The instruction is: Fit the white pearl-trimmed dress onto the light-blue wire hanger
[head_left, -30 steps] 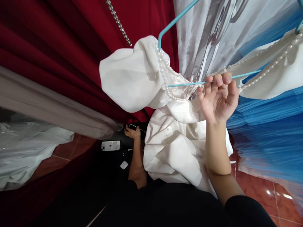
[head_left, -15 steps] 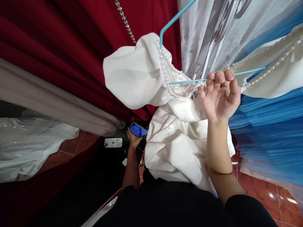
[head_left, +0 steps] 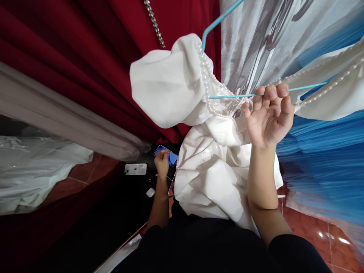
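My right hand (head_left: pixel 269 117) has its fingers hooked over the bar of a light-blue hanger (head_left: pixel 227 96), palm toward me. From the hanger hangs a white dress (head_left: pixel 210 174) with puffed sleeves and pearl beads along its neckline. Low on the left, my left hand (head_left: pixel 162 163) is over a phone with a lit blue screen (head_left: pixel 172 157), which lies on a dark surface. Its fingers are curled together and cover part of the screen; what is in them, if anything, is hidden.
A white phone (head_left: pixel 135 169) and a small white case (head_left: pixel 150 192) lie on the dark surface (head_left: pixel 125 204). Red curtains (head_left: pixel 99 68) hang at the left, with a beaded chain (head_left: pixel 155 24) in front. Blue tulle (head_left: pixel 321 151) and white hangers (head_left: pixel 270 36) are at the right.
My left hand has let go of the lit phone's edges and curled over its screen. The white case now shows more. My right hand keeps its hold on the hanger, shifted slightly right in view.
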Tool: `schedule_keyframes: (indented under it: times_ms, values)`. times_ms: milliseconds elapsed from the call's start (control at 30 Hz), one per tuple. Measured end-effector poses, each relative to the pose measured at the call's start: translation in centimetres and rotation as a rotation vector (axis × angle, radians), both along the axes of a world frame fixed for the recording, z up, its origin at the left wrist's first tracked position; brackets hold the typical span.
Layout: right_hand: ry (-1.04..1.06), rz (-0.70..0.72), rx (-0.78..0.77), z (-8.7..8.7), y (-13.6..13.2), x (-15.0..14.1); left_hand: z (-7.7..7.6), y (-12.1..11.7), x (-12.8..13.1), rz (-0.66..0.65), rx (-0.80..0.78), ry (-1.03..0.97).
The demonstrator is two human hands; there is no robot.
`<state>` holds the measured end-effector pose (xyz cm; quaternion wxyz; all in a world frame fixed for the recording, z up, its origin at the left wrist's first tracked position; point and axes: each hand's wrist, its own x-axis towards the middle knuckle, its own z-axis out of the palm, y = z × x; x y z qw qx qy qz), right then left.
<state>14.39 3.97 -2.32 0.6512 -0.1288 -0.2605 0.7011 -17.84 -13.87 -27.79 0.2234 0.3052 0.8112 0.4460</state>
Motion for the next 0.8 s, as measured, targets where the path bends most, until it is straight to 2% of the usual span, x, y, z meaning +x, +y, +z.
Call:
schedule_keyframes:
  times_ms: [133, 300, 400, 433, 467, 533, 567, 633, 667, 733, 800]
  values:
    - [0.068, 0.041, 0.026, -0.1, 0.0, 0.1, 3.7, 3.3, 5.0, -0.226, 0.201, -0.087]
    - [-0.074, -0.036, -0.006, 0.5, -0.5, 0.0, 10.8, 6.1, 10.6, -0.425, 0.457, -0.074]
    - [-0.120, -0.048, 0.037, 0.9, -0.8, -0.1, 15.9, 6.6, 13.5, -0.455, 0.667, 0.017]
    - [-0.129, -0.052, 0.053, 1.0, -0.9, -0.2, 17.8, 6.8, 14.3, -0.443, 0.868, 0.139]
    - [-0.142, -0.061, 0.064, 1.1, -0.9, -0.3, 19.8, 7.1, 14.9, -0.418, 1.014, 0.271]
    - [-0.181, -0.092, 0.079, 1.2, -1.0, -0.6, 23.9, 8.1, 15.5, -0.292, 1.147, 0.457]
    - [-0.199, -0.108, 0.084, 1.3, -1.0, -0.7, 25.7, 8.9, 15.5, -0.210, 1.162, 0.500]
    - [-0.217, -0.135, 0.094, 1.5, -1.1, -0.9, 28.7, 10.8, 15.0, -0.222, 1.076, 0.609]
    - [-0.216, -0.144, 0.099, 1.6, -1.1, -1.0, 29.7, 11.9, 14.5, -0.225, 0.972, 0.620]
    - [-0.198, -0.156, 0.112, 1.8, -1.2, -1.2, 30.9, 13.9, 13.7, -0.280, 0.930, 0.639]
    - [-0.186, -0.168, 0.128, 1.9, -1.3, -1.2, 31.1, 15.3, 13.3, -0.341, 0.886, 0.635]
